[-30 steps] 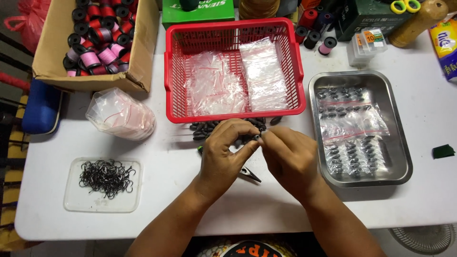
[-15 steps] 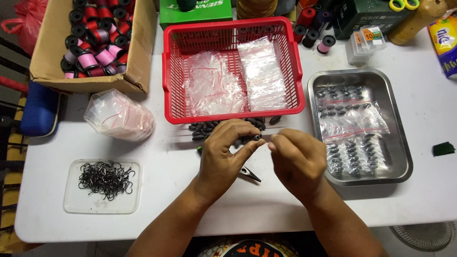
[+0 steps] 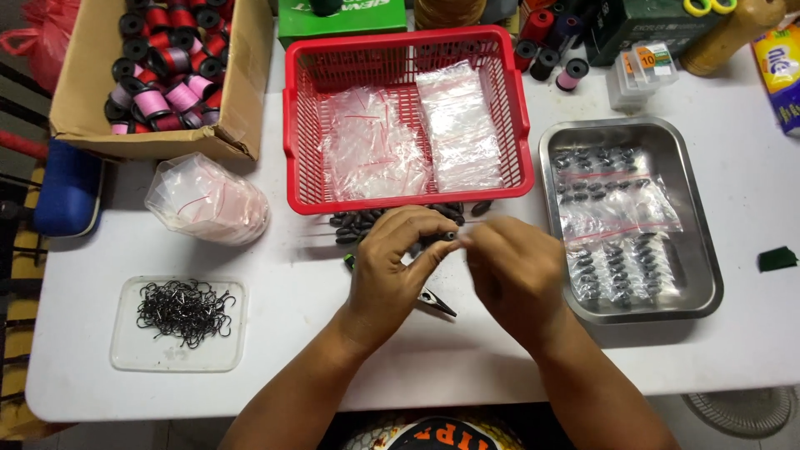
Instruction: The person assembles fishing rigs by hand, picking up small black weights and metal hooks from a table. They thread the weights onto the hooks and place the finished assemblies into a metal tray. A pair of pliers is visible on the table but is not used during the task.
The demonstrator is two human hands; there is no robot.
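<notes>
Since the earlier frames both hands have shifted only slightly, the right hand (image 3: pixel 517 279) now blurred with motion just beside the left hand (image 3: pixel 398 267), and everything else on the white bench (image 3: pixel 733 350) lies where it did. Left thumb and forefinger are pinched narrow on a small dark oval sinker (image 3: pixel 451 237), held above the bench in front of the red basket (image 3: pixel 407 193); its long axis runs roughly left to right, one end pointing at the right hand. Right fingers are drawn close together at that end, but blur hides whether they grip anything, so I cannot tell. Under the hands a loose pile of matching dark sinkers (image 3: pixel 350 227) lies against the basket's near wall, and a small pair of pliers (image 3: pixel 433 302) pokes out below the left palm, tip pointing down and right. Clear zip bags (image 3: pixel 417 142) fill the basket. To the right a steel tray (image 3: pixel 700 292) holds bagged sinkers. On the left sit a clear lid with black hooks (image 3: pixel 183 310), a bundle of clear bags (image 3: pixel 207 200), and a cardboard box of thread spools (image 3: pixel 162 71).
</notes>
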